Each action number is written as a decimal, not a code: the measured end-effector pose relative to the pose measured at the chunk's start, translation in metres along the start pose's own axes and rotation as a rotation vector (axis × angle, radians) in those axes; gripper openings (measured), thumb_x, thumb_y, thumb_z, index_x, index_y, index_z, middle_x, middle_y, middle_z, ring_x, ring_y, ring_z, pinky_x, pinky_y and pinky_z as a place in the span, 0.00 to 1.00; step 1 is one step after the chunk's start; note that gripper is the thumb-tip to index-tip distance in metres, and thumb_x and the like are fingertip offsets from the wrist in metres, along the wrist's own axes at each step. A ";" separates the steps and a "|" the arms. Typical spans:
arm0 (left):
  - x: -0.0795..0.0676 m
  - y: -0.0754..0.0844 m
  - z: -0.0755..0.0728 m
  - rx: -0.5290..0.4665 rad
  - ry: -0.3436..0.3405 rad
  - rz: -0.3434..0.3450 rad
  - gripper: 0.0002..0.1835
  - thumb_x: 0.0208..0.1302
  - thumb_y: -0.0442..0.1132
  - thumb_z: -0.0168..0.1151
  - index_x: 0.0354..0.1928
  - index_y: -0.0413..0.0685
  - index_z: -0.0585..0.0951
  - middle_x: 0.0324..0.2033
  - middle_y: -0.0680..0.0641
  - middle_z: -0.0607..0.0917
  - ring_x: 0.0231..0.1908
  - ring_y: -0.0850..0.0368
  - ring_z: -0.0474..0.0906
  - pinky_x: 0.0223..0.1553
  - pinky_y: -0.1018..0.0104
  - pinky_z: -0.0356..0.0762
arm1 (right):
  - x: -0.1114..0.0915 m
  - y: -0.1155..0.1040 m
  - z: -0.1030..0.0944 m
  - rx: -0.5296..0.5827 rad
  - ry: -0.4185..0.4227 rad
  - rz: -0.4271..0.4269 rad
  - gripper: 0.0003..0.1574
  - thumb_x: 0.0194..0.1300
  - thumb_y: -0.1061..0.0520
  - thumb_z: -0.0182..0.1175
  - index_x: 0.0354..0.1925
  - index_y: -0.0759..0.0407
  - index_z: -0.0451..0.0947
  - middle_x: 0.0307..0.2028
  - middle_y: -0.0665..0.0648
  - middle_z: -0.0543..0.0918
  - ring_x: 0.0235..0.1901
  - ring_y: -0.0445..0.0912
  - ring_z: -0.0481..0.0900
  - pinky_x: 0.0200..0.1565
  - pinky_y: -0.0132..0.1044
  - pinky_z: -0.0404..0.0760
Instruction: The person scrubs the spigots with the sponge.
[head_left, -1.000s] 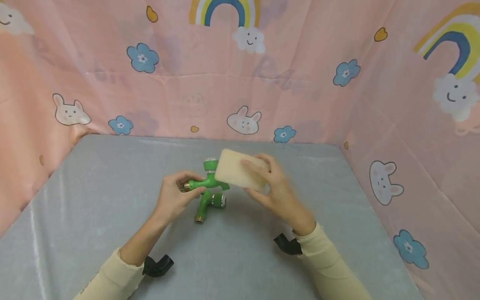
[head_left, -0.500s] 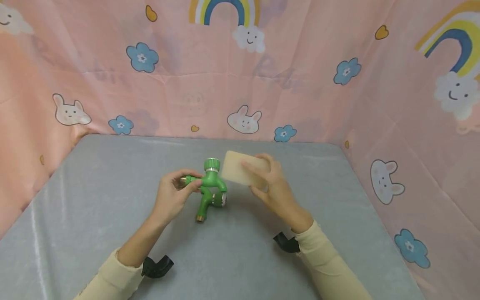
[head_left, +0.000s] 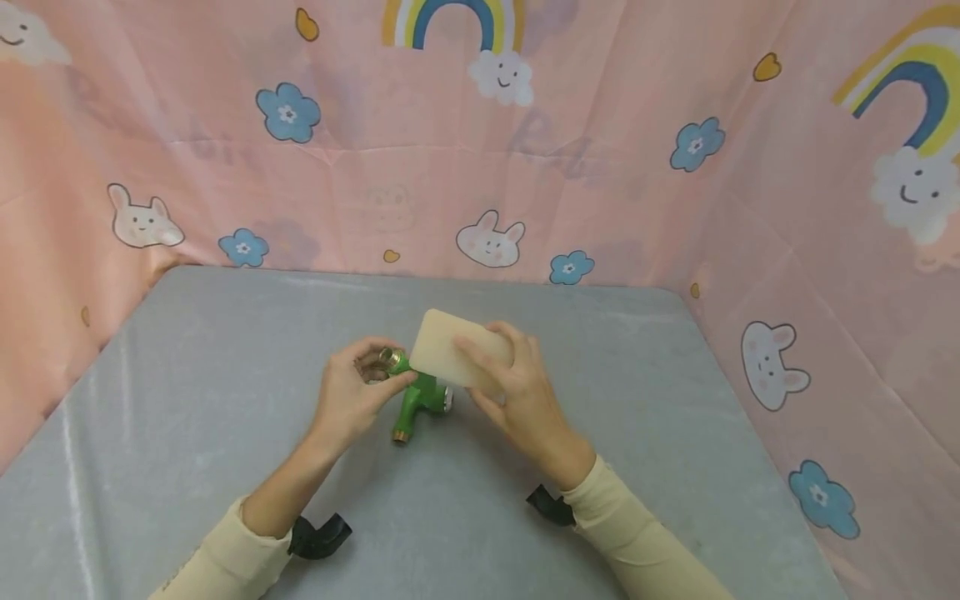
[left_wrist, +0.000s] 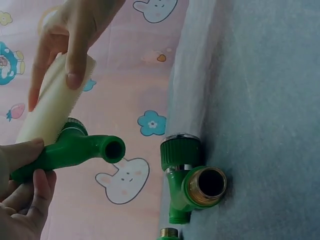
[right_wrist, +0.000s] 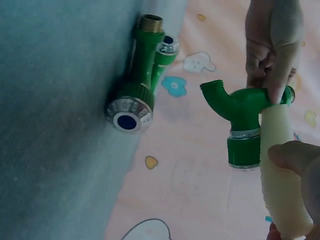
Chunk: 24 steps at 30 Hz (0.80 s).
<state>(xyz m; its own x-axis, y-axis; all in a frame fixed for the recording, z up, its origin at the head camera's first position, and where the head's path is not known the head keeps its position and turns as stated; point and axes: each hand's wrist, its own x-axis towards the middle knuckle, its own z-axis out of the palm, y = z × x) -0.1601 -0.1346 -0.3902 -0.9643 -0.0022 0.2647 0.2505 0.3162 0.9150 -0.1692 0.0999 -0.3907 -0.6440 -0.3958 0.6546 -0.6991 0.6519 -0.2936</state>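
Observation:
My left hand (head_left: 348,396) pinches a green tap (left_wrist: 70,152) with thumb and fingers, raised above the table. In the right wrist view this tap (right_wrist: 245,107) has its knob end pointing down the picture and its curved spout to the left. My right hand (head_left: 525,396) grips a cream sponge (head_left: 446,346), one face lying against the held tap. In the head view the sponge hides most of that tap; its brass inlet shows. Just below the hands, a second green tap (head_left: 408,410) lies on the table.
Behind the second tap in the right wrist view, another green tap (right_wrist: 165,52) is partly hidden. The grey cloth-covered table (head_left: 465,517) meets a pink printed curtain (head_left: 337,192) at the back and sides. Black wrist mounts (head_left: 321,537) stick out beside both cuffs.
The held tap has turned, so its brass inlet faces more toward the head camera. My right hand drew the sponge slightly right, then brought it left over the tap.

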 end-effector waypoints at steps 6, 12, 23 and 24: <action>-0.001 0.001 0.002 0.066 0.055 0.091 0.16 0.54 0.28 0.76 0.46 0.36 0.86 0.39 0.39 0.90 0.39 0.51 0.88 0.42 0.72 0.85 | 0.002 0.006 -0.005 -0.066 -0.024 0.124 0.43 0.49 0.65 0.78 0.64 0.46 0.79 0.61 0.67 0.71 0.54 0.64 0.72 0.45 0.57 0.85; -0.002 0.001 0.002 0.181 0.110 0.177 0.17 0.54 0.29 0.76 0.47 0.39 0.87 0.37 0.40 0.91 0.37 0.47 0.89 0.38 0.64 0.87 | 0.006 0.017 -0.019 -0.015 -0.007 0.248 0.38 0.52 0.65 0.73 0.62 0.49 0.80 0.61 0.69 0.70 0.56 0.64 0.69 0.47 0.58 0.82; -0.002 -0.001 0.006 0.028 0.087 0.265 0.16 0.56 0.22 0.70 0.48 0.33 0.84 0.43 0.36 0.90 0.42 0.49 0.90 0.45 0.67 0.87 | 0.005 0.003 -0.011 0.194 -0.201 0.195 0.39 0.59 0.62 0.71 0.68 0.48 0.75 0.64 0.70 0.69 0.60 0.63 0.71 0.49 0.53 0.82; -0.001 -0.001 0.005 0.005 0.085 0.252 0.15 0.57 0.21 0.69 0.48 0.32 0.84 0.43 0.35 0.90 0.42 0.53 0.89 0.45 0.70 0.86 | 0.005 0.004 -0.012 0.187 -0.199 0.197 0.39 0.58 0.63 0.71 0.68 0.49 0.75 0.63 0.70 0.69 0.59 0.63 0.71 0.50 0.53 0.83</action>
<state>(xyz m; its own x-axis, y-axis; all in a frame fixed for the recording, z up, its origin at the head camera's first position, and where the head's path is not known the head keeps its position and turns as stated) -0.1600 -0.1306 -0.3931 -0.8608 -0.0024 0.5090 0.4813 0.3219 0.8153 -0.1717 0.1085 -0.3809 -0.8074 -0.4044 0.4296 -0.5884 0.6056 -0.5358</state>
